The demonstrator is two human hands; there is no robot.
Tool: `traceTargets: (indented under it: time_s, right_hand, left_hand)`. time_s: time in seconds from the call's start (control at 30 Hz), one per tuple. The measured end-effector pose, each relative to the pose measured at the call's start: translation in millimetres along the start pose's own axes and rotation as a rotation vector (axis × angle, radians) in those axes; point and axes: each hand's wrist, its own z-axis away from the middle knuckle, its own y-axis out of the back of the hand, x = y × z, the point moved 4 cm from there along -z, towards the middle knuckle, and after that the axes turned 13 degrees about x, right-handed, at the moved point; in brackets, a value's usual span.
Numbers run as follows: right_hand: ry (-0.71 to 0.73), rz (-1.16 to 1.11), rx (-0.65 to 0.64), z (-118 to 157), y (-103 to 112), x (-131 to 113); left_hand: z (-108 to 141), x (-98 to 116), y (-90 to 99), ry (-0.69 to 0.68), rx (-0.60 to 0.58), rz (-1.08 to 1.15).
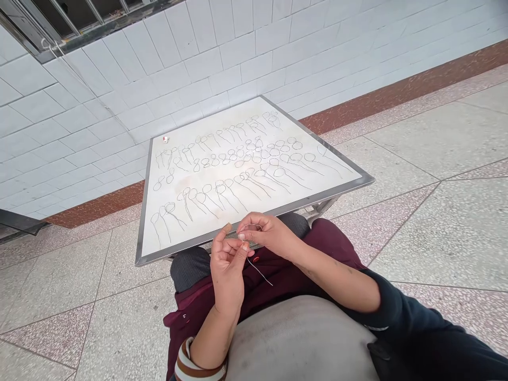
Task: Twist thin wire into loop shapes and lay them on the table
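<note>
A thin wire (254,264) is pinched between the fingertips of the left hand (227,264) and right hand (265,233), both closed tight; its loose tail dangles just below the pinch.

thread (257,270): too thin to trace | red-white item (165,139): too small

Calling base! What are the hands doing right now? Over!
Left hand and right hand both pinching one thin wire over the lap. Finished wire loops lie in rows on the white board. Nothing blocking.
</note>
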Motion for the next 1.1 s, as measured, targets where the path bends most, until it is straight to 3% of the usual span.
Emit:
traceTargets:
  time_s: [0.13, 0.33, 0.57, 0.8, 0.97, 1.1]
  right_hand:
    - [-0.046, -0.062, -0.053, 1, 2, 2]
    - [-0.050, -0.120, -0.074, 1, 0, 4]
    - [-0.069, -0.199, -0.084, 4, -1, -2]
    - [-0.055, -0.241, -0.090, 5, -5, -4]
    - [-0.008, -0.144, -0.067, 6, -6, -3]
    - [0.140, 0.066, -0.023, 2, 3, -13]
  left_hand:
    - [0, 1, -4.1, 0.104, -0.027, 0.100]
    - [-3, 0, -2.8, 0.103, -0.017, 0.123]
    - [-2, -2, -3.6, 0.227, -0.048, 0.219]
    - [-2, -2, -3.7, 0.255, -0.045, 0.223]
    - [-2, 1, -3.1, 0.210, -0.035, 0.207]
    - [-3, 3, 0.5, 0.156, 0.001, 0.141]
